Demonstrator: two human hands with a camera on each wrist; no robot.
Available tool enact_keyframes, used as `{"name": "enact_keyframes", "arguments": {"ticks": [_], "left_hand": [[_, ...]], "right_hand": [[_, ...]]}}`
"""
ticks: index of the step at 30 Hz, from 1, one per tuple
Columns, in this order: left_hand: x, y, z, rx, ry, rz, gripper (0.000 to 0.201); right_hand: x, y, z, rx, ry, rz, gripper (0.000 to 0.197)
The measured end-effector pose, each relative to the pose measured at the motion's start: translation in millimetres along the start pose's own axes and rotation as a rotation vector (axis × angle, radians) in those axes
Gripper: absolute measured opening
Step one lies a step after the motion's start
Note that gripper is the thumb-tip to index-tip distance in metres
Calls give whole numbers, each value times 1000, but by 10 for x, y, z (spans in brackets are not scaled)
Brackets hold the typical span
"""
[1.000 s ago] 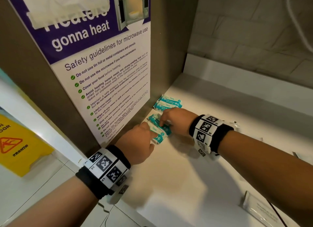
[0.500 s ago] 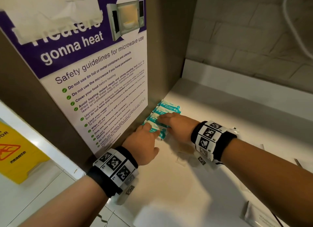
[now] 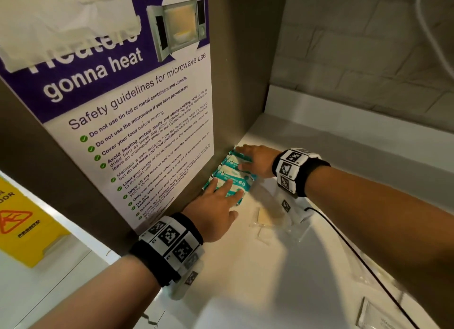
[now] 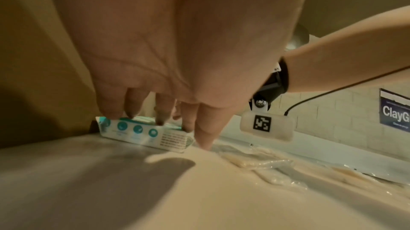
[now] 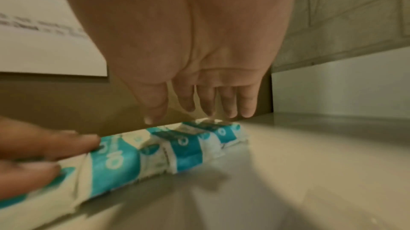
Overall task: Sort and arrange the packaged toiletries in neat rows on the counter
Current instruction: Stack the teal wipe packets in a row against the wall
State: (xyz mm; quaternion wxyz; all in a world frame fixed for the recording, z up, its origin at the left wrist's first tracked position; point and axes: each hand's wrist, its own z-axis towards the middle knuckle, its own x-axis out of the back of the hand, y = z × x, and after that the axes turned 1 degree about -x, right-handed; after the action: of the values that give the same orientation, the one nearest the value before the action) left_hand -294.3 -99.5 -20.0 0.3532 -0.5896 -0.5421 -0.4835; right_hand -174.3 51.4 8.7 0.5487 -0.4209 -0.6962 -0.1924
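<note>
Several teal-and-white wipe packets [image 3: 231, 175] lie side by side in a row against the brown side panel, on the white counter [image 3: 282, 267]. My left hand [image 3: 222, 196] lies flat with straight fingers on the nearest packet [image 4: 142, 132]. My right hand [image 3: 248, 159] is spread flat over the far end of the row [image 5: 208, 128], its fingers straight and just above or touching the packets. Neither hand grips anything.
Clear plastic sachets [image 3: 264, 220] lie on the counter just right of the row, with another clear packet [image 3: 378, 316] at the front right. A black cable [image 3: 363, 260] runs across the counter. A poster [image 3: 137, 122] covers the side panel; a yellow floor sign [image 3: 22, 220] stands below left.
Both hands slid the packets away toward the corner, closing the gap to the far packet. The curled fingers have flattened out over a joined row.
</note>
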Motion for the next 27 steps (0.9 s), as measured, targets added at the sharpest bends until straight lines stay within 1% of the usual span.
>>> {"name": "enact_keyframes", "arguments": {"ticks": [2, 6, 9, 11, 13, 14, 16, 23, 27], "left_hand": [[10, 12, 36, -8, -7, 48, 55], [126, 69, 41, -32, -6, 125, 50], [190, 95, 94, -79, -56, 304, 48], [203, 88, 156, -91, -65, 311, 48], [220, 95, 186, -93, -44, 312, 49], [232, 99, 198, -83, -38, 313, 49], [251, 117, 213, -40, -15, 240, 48], [257, 136, 307, -13, 50, 227, 48], [239, 128, 317, -24, 55, 264, 48]], "right_hand": [[-42, 12, 80, -31, -31, -12, 62], [-66, 45, 172, -28, -39, -27, 59], [-34, 73, 200, -32, -44, -40, 55], [-19, 85, 220, -33, -64, -68, 52], [-12, 84, 244, -35, -78, -93, 51], [-16, 82, 256, -35, -78, -102, 49], [-42, 75, 288, -42, -65, -120, 46], [-162, 31, 312, -96, 28, -92, 53], [-149, 66, 309, -75, 11, -90, 51]]}}
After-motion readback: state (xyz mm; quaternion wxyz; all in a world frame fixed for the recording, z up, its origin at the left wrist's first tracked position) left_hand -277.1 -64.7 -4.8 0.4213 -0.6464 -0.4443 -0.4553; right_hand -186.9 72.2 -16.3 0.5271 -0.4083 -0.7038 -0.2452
